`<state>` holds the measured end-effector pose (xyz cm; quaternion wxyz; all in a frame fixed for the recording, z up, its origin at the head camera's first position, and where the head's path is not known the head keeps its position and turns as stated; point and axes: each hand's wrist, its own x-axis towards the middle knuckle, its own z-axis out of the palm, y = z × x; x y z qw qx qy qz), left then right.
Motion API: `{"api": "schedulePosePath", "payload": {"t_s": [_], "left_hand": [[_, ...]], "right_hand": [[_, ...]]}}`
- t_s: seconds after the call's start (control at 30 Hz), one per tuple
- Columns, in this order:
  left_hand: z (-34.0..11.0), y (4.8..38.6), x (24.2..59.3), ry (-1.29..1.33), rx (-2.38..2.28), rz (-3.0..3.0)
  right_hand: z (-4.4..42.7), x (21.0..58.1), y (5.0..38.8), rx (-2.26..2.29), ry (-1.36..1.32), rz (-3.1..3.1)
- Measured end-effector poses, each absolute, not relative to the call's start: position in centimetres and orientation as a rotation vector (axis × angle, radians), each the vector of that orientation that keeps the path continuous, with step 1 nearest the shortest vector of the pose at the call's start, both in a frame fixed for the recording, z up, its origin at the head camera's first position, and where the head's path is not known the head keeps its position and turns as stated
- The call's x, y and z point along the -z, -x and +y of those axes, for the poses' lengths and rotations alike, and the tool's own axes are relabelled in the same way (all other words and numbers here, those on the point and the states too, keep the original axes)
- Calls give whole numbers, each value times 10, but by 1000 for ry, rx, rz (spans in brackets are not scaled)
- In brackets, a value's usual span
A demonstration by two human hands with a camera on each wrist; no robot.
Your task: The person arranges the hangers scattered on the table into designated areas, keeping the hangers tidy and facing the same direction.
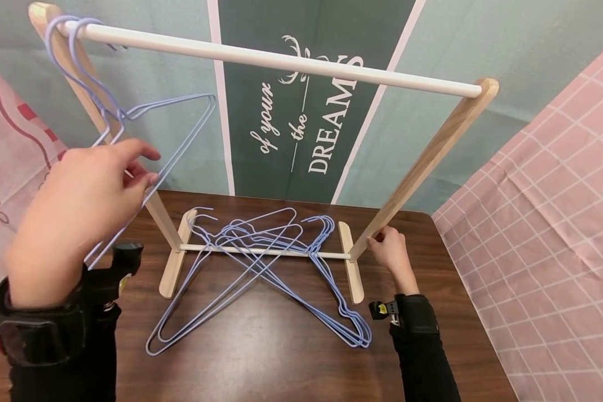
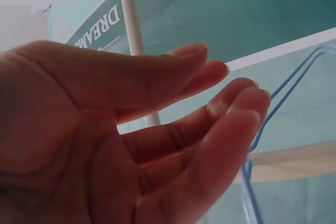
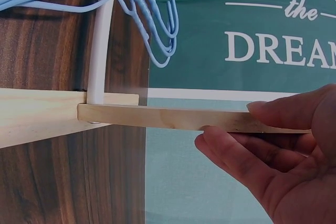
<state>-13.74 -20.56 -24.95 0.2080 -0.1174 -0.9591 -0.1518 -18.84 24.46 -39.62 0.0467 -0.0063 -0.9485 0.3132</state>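
A small clothes rack has a white top rod (image 1: pixel 281 60) between wooden posts. Two blue wire hangers (image 1: pixel 171 102) hang from the rod's left end. Beside them my left hand (image 1: pixel 80 195) is raised, its fingers loosely bent with nothing between them; in the left wrist view a hanger wire (image 2: pixel 287 88) passes behind the fingertips. My right hand (image 1: pixel 393 254) pinches the right post (image 1: pixel 427 159) low down, near its foot. In the right wrist view, thumb and fingers lie on opposite sides of that post (image 3: pixel 173 118). Several more blue hangers (image 1: pixel 314 251) lie overlapping across the lower bar.
The rack's wooden feet (image 1: pixel 353 273) stand on a dark brown table (image 1: pixel 241 352). Behind hangs a green cloth (image 1: pixel 291 139) with white lettering. Pink cloths close in on the left (image 1: pixel 10 156) and right (image 1: pixel 537 184).
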Motion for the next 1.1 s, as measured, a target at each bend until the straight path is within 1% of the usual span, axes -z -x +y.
{"api": "schedulePosePath", "payload": {"t_s": [0.27, 0.43, 0.8, 1.1], "left_hand": [[-181, 126, 244, 399, 467, -2667], [-176, 127, 248, 434, 489, -2754], [-168, 134, 268, 475, 579, -2920], [-166, 149, 300, 498, 643, -3036]], "right_hand": [[244, 396, 189, -972, 32, -2898], [244, 396, 189, -970, 45, -2896], [244, 397, 189, -967, 41, -2898], [243, 397, 190, -963, 47, -2895]]}}
